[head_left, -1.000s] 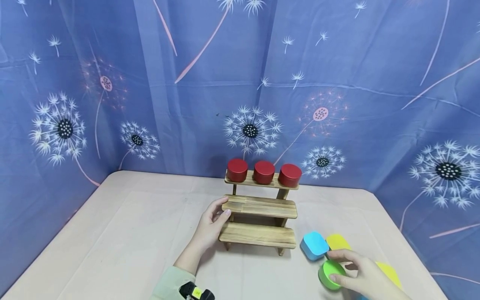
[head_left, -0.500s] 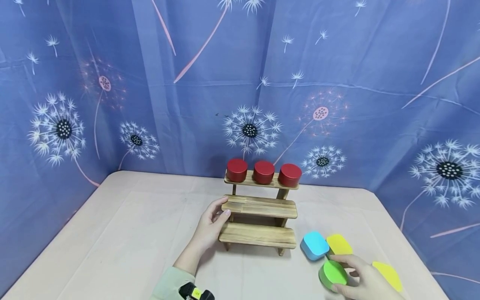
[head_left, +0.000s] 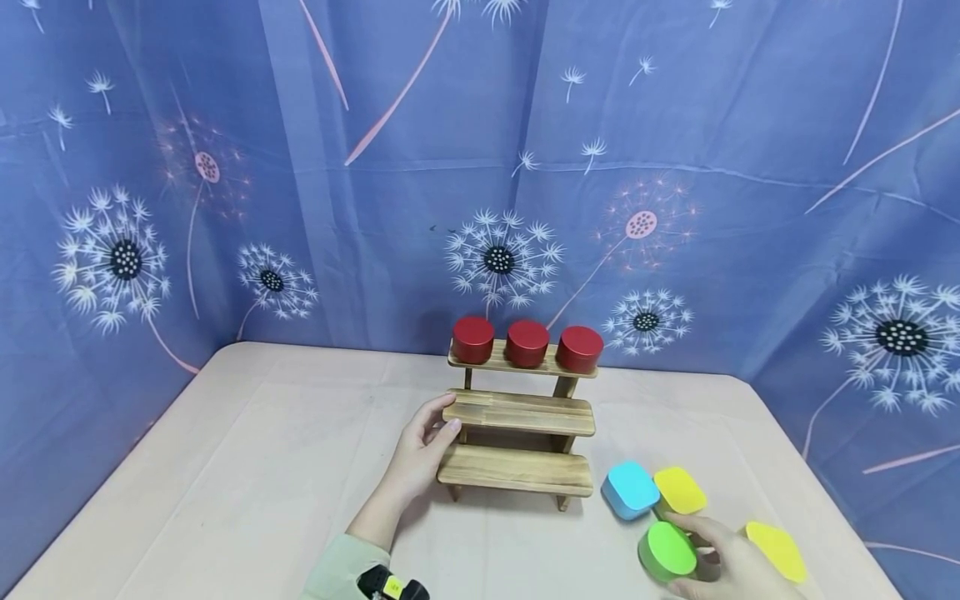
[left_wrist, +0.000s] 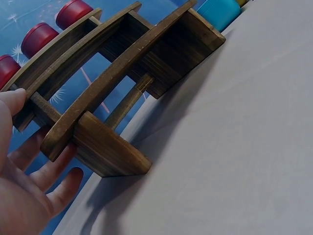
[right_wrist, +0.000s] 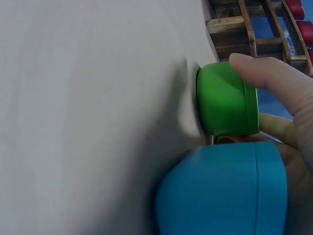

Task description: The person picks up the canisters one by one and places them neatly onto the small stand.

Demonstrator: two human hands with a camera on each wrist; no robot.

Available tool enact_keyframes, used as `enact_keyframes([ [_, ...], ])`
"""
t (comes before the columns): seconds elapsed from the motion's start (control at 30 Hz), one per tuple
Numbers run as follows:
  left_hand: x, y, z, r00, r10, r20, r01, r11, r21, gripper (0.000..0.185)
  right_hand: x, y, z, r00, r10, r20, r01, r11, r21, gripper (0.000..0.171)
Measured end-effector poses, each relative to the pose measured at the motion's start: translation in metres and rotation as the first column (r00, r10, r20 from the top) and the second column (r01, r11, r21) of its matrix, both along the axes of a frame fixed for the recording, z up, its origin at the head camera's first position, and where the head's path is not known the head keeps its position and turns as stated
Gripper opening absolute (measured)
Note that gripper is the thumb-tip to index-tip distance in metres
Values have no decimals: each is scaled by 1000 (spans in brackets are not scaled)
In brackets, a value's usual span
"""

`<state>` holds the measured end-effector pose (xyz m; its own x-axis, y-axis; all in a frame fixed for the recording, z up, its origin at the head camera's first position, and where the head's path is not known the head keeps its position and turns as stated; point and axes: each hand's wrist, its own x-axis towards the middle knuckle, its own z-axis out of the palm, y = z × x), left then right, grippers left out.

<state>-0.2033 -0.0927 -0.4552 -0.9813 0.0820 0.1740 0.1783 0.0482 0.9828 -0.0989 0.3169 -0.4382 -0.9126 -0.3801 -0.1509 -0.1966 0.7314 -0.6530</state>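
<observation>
**Right hand grips a green tin beside the wooden rack**

Near the table's front right corner, the right hand [head_left: 723,567] curls its thumb and fingers round a round green tin [head_left: 667,551], which sits on the table [head_left: 247,483]. In the right wrist view the thumb [right_wrist: 274,78] lies over the tin's rim, and another blue tin [right_wrist: 225,191] sits close by, touching the fingers.

Just behind the green tin stand a blue tin [head_left: 630,489] and a yellow tin [head_left: 678,489], side by side. A second yellow tin [head_left: 777,551] lies just right of the hand.

At the table's middle stands a three-step wooden rack [head_left: 519,433]. The left hand [head_left: 420,454] holds its left end, thumb on the middle step, fingers loosely bent behind the side board, as the left wrist view shows. Three red tins [head_left: 527,343] stand in a row on the top step. A blue dandelion cloth [head_left: 480,167] hangs behind.
</observation>
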Motion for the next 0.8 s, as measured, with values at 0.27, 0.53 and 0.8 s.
enact_keyframes([
  [0.27,0,0,0,1000,-3,12,4,1000,-5,41,0,-1,0,996,-68,61,67,998,15,71],
  [0.53,1,0,0,1000,-6,4,6,1000,-3,41,0,-3,2,998,-63,31,62,998,8,69],
  [0.8,1,0,0,1000,-3,10,3,1000,-2,41,2,-9,10,994,-94,-57,97,993,66,68],
])
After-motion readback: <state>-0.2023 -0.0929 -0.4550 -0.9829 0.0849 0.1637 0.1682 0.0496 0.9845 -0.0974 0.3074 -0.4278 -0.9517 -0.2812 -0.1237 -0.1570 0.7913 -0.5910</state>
